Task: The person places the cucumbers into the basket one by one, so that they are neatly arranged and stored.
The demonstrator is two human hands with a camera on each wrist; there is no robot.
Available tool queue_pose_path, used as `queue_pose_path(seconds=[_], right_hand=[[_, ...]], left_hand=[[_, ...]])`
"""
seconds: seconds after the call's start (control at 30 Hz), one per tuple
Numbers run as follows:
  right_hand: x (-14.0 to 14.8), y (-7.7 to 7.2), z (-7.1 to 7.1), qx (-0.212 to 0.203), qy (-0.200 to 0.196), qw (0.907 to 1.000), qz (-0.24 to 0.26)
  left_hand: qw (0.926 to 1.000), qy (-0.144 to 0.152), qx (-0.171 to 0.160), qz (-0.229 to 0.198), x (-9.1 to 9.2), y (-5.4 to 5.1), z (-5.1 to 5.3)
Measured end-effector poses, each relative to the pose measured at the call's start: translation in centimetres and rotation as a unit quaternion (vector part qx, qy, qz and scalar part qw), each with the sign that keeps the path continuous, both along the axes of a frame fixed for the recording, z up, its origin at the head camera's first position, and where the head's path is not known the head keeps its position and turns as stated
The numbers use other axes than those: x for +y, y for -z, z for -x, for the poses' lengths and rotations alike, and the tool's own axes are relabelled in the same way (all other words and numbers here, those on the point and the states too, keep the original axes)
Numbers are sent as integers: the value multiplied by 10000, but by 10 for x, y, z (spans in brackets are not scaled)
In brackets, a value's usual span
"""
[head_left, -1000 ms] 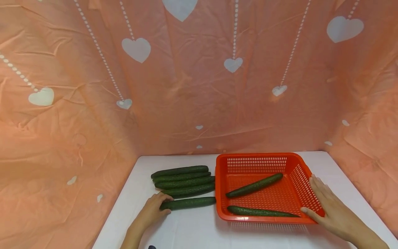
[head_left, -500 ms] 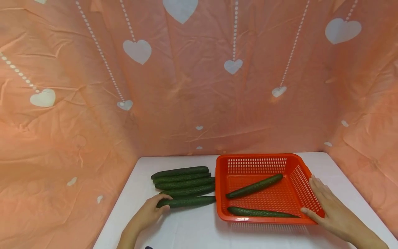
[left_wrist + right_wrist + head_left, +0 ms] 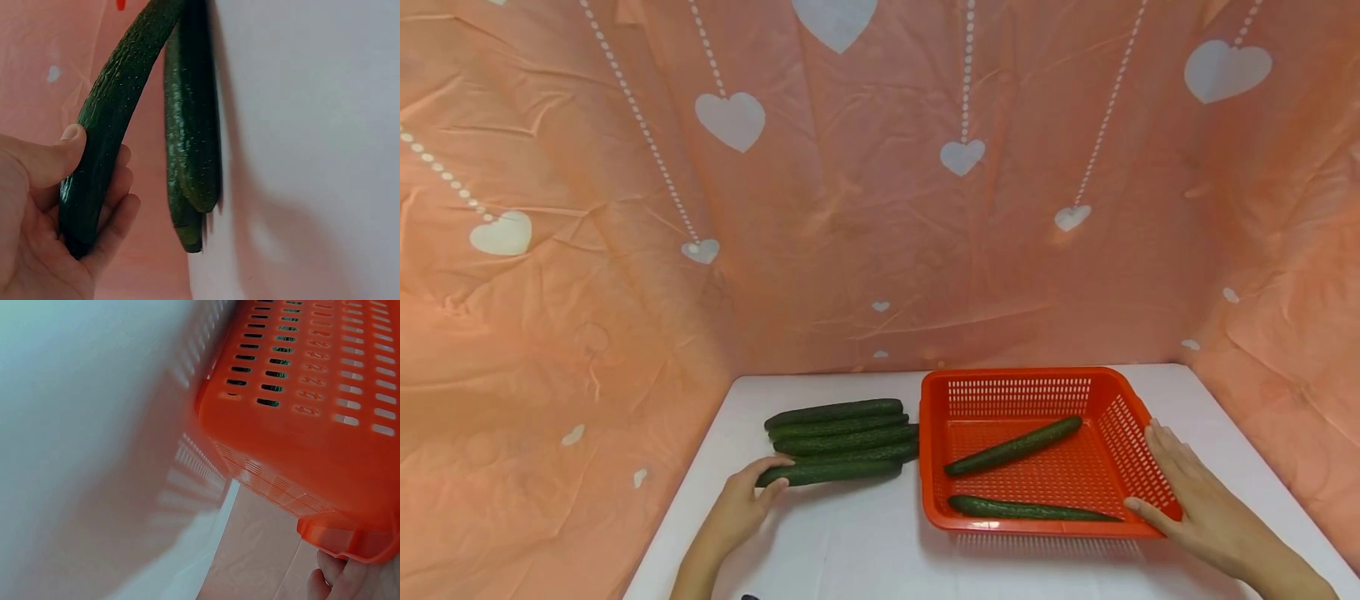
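My left hand [image 3: 735,508] holds a dark green cucumber [image 3: 831,473] by its left end, thumb on the near side and fingers on the far side. In the left wrist view this cucumber [image 3: 119,94] is tilted, its gripped end apart from the other cucumbers [image 3: 190,125]. Several cucumbers [image 3: 842,437] lie side by side just behind it, left of the basket. My right hand [image 3: 1210,517] holds the right rim of the red plastic basket [image 3: 928,450], thumb over the front corner. In the right wrist view, fingertips [image 3: 331,565] show below the basket's lip.
Two cucumbers lie inside the basket, one slanting in the middle [image 3: 1015,446] and one along the front wall [image 3: 1030,509]. The white table [image 3: 850,550] ends at an orange cloth [image 3: 880,250] with hearts. A small dark object [image 3: 749,597] shows at the bottom edge.
My left hand has drawn the cucumber to the left and slightly back toward the pile; its right end has moved away from the basket. The right hand and basket have stayed put.
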State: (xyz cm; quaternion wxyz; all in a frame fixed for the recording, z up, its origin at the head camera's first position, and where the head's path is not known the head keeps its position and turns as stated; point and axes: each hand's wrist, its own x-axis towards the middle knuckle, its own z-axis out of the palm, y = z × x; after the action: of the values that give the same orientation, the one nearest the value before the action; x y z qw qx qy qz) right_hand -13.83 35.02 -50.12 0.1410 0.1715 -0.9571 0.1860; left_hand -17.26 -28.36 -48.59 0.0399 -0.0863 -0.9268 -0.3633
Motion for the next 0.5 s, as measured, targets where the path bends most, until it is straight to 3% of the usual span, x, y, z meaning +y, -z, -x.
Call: queue_pose_path(seconds=[0.13,0.33,0.5], right_hand=[[0,0,0,-7,29,10000,-42],[0,-1,-1,13,31,10000,-29],[-1,-1,-1,-69,51,10000,6]], left_hand=[[9993,-253,237,-108,0,-6,-1],[9929,-632,896,-453,5,-11,2],[9907,-657,820,-859,19,-20,3]])
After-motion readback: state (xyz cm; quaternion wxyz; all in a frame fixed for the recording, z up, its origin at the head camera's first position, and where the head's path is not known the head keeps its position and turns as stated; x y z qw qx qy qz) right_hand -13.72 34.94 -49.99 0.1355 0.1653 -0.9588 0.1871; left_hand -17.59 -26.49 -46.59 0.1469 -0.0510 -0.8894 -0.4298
